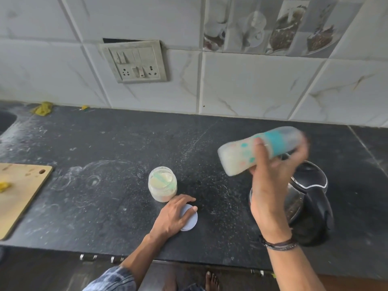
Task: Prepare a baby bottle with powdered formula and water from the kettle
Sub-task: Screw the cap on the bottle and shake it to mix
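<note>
My right hand (270,181) grips the baby bottle (237,156) in the air above the kettle, tilted almost flat with its base to the left. The bottle is blurred, holds milky liquid, and has a teal collar and a clear cap. An open jar of formula powder (162,183) with a green scoop inside stands on the black counter. Just in front of it, my left hand (175,215) lies flat on the jar's white lid (191,221). The steel and black kettle (310,196) stands at the right, partly behind my right arm.
A wooden cutting board (19,194) lies at the left edge with a yellow scrap on it. A yellow cloth (43,108) sits at the back left beside a sink edge. A switch panel (136,61) is on the tiled wall. White powder dusts the counter (105,156).
</note>
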Available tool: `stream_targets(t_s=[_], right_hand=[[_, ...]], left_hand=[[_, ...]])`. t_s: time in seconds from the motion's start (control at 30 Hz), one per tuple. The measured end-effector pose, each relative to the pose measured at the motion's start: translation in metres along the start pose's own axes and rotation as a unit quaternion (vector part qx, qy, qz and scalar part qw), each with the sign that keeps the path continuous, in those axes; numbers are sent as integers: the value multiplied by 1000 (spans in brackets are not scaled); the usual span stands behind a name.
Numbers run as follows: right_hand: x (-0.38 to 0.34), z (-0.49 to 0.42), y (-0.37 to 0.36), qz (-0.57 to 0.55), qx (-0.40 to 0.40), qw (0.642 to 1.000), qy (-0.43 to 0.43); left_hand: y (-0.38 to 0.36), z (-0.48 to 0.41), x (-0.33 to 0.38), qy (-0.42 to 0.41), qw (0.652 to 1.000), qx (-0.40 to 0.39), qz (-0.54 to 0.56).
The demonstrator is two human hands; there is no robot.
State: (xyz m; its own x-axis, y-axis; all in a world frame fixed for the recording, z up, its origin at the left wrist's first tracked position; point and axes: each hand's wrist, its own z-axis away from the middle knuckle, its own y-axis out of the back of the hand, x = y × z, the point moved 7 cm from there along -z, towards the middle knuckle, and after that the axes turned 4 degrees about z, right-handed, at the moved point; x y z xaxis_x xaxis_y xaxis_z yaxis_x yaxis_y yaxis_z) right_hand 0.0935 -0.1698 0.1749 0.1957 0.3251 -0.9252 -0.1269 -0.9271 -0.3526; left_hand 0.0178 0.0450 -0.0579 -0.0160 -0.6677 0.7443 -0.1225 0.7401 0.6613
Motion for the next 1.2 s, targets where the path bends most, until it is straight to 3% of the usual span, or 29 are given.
stream_targets(t_s=[0.07, 0.23, 0.4, 0.53, 0.67, 0.83, 0.97, 1.13, 1.2], right_hand=[[4, 3, -9, 27, -68, 997, -14], [-4, -2, 14, -56, 66, 996, 26], [7, 4, -3, 9, -39, 999, -8], [2, 2, 13, -59, 70, 996, 15], [3, -1, 4, 0, -3, 1000, -5], [-13, -4, 20, -64, 73, 994, 47], [-4, 3, -4, 24, -65, 997, 20], [-6, -4, 19, -47, 59, 997, 15], [-1, -5, 14, -8, 20, 1000, -2]], left_hand=[[1, 0, 0, -2, 1000, 5, 2], [0, -1, 1, 1, 1000, 1, 1], [0, 0, -1, -5, 1000, 7, -2], [0, -1, 0, 0, 1000, 9, -4], [1, 1, 0, -6, 1000, 8, 0], [-1, -1, 0, 1, 1000, 4, -2], [0, 1, -2, -3, 1000, 8, 2], [0, -1, -1, 0, 1000, 6, -1], [0, 0, -2, -2, 1000, 7, -1]])
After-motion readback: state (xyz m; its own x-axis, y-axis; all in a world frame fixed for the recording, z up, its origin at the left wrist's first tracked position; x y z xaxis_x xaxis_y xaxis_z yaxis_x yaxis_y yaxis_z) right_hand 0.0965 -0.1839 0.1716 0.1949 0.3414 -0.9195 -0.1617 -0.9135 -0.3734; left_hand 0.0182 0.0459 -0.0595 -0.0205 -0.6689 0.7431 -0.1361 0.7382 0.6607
